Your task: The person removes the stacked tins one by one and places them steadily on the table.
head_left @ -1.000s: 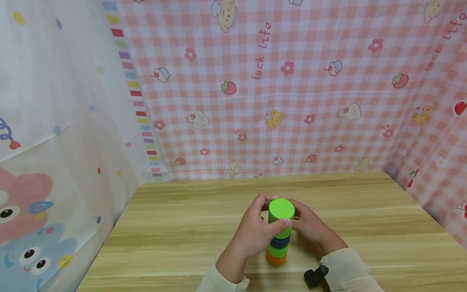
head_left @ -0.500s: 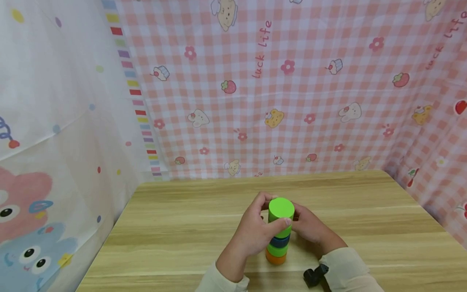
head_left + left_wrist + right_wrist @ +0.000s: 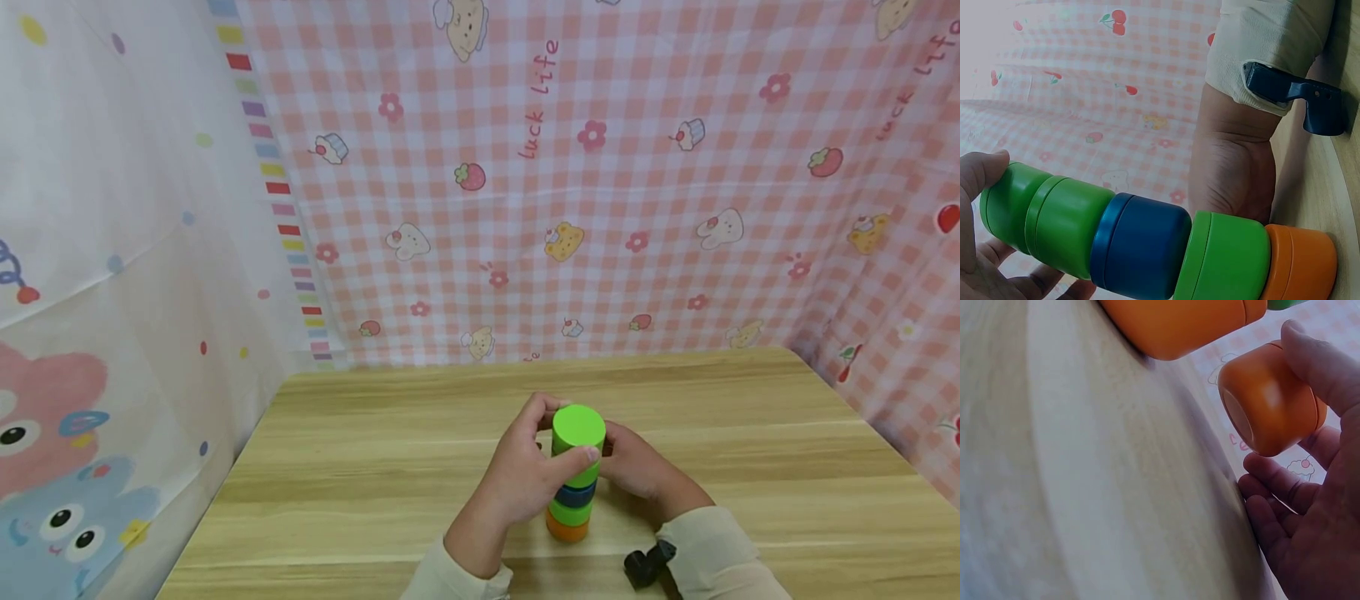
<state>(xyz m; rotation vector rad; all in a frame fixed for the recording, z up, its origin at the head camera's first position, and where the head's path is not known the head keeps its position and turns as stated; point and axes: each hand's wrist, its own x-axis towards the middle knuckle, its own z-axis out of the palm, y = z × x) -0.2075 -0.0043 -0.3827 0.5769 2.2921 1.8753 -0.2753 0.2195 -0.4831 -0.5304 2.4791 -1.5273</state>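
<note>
Your right hand has crept in; the view has dipped slightly.

Your right hand (image 3: 637, 467) now sits a touch closer to the stack of cups (image 3: 574, 475) than a second ago, its fingers drawn in nearer the top green cup (image 3: 578, 427), and the curtain print rides slightly higher in the head view.
</note>
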